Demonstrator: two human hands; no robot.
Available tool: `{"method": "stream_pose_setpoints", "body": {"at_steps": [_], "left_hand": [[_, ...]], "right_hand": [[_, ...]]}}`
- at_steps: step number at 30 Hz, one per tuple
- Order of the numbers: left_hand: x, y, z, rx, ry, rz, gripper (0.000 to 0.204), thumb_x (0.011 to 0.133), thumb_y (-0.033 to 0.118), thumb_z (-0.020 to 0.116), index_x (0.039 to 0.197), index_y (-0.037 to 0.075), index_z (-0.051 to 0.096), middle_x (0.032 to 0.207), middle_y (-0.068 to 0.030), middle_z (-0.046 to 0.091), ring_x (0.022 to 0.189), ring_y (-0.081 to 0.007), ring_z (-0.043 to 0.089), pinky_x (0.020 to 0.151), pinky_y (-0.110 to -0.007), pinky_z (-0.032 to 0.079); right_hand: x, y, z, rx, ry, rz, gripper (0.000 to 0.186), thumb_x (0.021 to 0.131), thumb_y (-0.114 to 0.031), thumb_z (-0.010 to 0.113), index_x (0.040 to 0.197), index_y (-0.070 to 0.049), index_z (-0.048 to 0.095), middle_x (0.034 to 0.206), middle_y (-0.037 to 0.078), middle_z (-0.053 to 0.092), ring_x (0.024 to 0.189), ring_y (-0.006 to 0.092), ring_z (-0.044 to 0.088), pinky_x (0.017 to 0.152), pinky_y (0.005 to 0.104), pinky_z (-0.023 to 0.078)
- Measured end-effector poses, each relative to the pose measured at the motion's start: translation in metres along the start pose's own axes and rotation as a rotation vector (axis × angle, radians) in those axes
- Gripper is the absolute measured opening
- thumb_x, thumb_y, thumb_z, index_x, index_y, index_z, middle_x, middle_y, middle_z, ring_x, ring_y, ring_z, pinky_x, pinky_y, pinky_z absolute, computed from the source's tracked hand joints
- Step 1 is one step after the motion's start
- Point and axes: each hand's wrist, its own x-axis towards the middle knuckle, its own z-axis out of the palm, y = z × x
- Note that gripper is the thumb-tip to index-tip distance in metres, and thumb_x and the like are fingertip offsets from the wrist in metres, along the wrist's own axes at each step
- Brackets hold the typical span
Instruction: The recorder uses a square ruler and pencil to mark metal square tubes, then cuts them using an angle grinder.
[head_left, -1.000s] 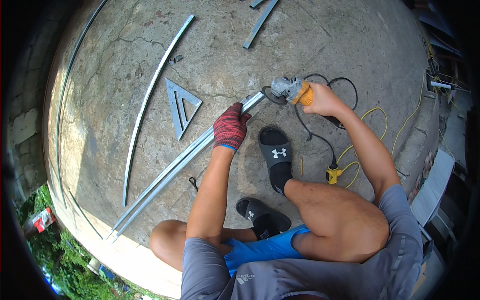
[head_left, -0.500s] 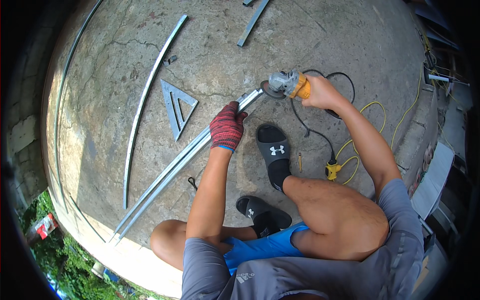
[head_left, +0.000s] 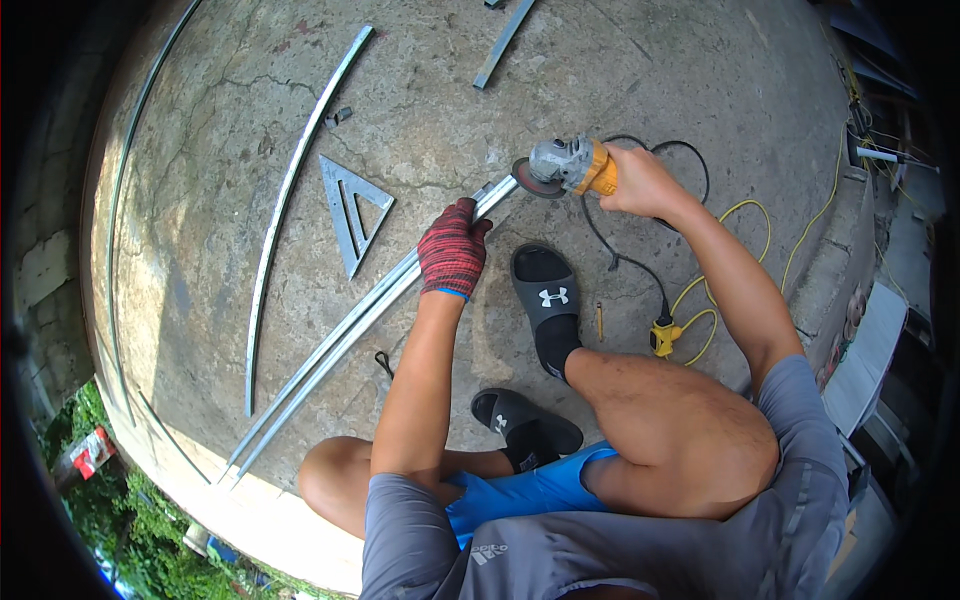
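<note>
My left hand [head_left: 453, 252], in a red and black knit glove, is closed around a metal channel [head_left: 345, 345]. The long silvery channel slants from the lower left up to the middle of the view, with a second length alongside it. Bare and closed, my right hand [head_left: 645, 183] grips an angle grinder [head_left: 568, 165] by its yellow body. The grinder's disc [head_left: 537, 180] is at the channel's upper end; whether it touches the metal I cannot tell. A grey triangular speed square [head_left: 352, 215] lies flat on the concrete left of my gloved hand.
Another long metal strip [head_left: 290, 185] lies farther left, and a shorter piece [head_left: 503, 45] is at the far side. The grinder's black cord [head_left: 645, 265] meets a yellow extension plug [head_left: 663, 340] on the right. My sandalled foot [head_left: 545, 295] is close below the channel.
The grinder has shifted slightly left, with its disc tilting a little against the channel's end. My left hand keeps its hold almost in place.
</note>
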Motion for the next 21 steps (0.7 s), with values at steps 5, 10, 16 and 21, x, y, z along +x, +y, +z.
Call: {"method": "stream_pose_setpoints", "body": {"at_steps": [5,10,16,21], "left_hand": [[-0.001,0.002,-0.002,-0.016,0.007,0.007,0.035,0.094,0.031,0.075,0.120,0.009,0.067,0.107,-0.0193,0.073,0.101,-0.0418,0.070,0.085,-0.051,0.056],[-0.001,0.001,-0.001,-0.014,0.013,0.016,0.032,0.094,0.030,0.072,0.118,0.009,0.067,0.108,-0.0174,0.072,0.100,-0.0406,0.070,0.085,-0.052,0.055],[0.000,0.000,0.000,0.010,0.033,0.031,0.034,0.094,0.029,0.075,0.120,0.009,0.067,0.106,-0.0193,0.073,0.100,-0.0422,0.070,0.085,-0.051,0.056],[-0.001,0.001,0.002,0.018,0.036,0.032,0.031,0.093,0.030,0.073,0.115,0.009,0.067,0.107,-0.0178,0.072,0.099,-0.0407,0.070,0.084,-0.052,0.055]], "right_hand": [[0.002,0.000,-0.002,-0.049,-0.007,-0.005,0.069,0.063,-0.020,0.082,0.128,-0.001,0.065,0.103,0.027,0.074,0.097,0.0458,0.071,0.086,0.0485,0.057],[0.000,-0.004,-0.005,-0.032,-0.017,-0.018,0.071,0.063,-0.020,0.082,0.129,0.000,0.065,0.102,0.027,0.074,0.097,0.0457,0.071,0.086,0.0478,0.057],[-0.001,-0.006,-0.006,0.008,-0.008,-0.036,0.063,0.064,-0.020,0.083,0.119,0.003,0.066,0.101,0.028,0.074,0.098,0.0458,0.071,0.086,0.0488,0.057],[-0.002,-0.010,-0.008,-0.026,-0.002,-0.032,0.065,0.064,-0.020,0.082,0.124,0.001,0.065,0.100,0.027,0.074,0.096,0.0458,0.071,0.085,0.0483,0.057]]}}
